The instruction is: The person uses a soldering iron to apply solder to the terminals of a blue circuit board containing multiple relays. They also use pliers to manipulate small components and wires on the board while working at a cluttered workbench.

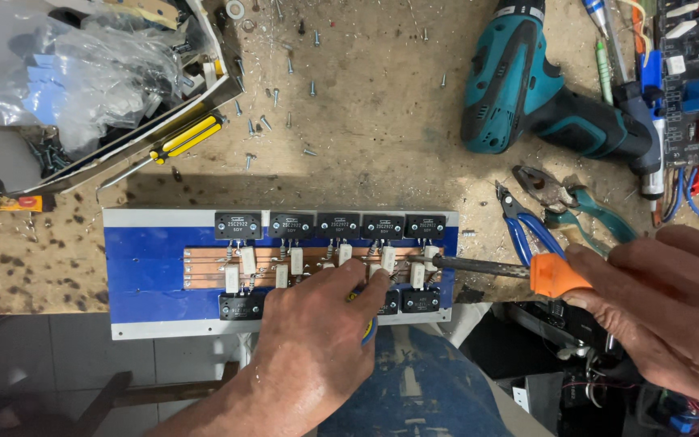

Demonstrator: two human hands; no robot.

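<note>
— What is going on at the table (366, 146) right now?

— The person is soldering, by the look of it. The right hand (665, 311) is gripping a soldering iron (519, 271) by its orange handle, and the dark tip is reaching in from the right to the copper strip board (301, 269) lying on the blue and silver plate (147, 275).

— And the other hand?

— The left hand (317, 340) is lying on the near edge of the plate. Its fingers (370, 285) are pressed close together and slightly curled, the tips touching the board among the white block resistors (247, 260). Something blue and yellow is peeking out beneath the palm; I cannot tell what it is.

— How is the right hand holding the iron?

— Its fingers are wrapping tightly round the handle, closed, none spread.

— What are the black parts along the plate?

— A row of flat black transistors (332, 225) is sitting along the far edge, their legs running down to the copper strips, with more along the near edge.

— What does the next bit call for, in your judgement?

— Keeping the tip steady on one joint at the right end of the board, with the left fingertips staying clear of the hot metal. They are near each other.

— Anything else nearby?

— A teal cordless drill (527, 89), blue-handled pliers (527, 222), a yellow-handled screwdriver (188, 137) and loose screws (285, 97).
</note>
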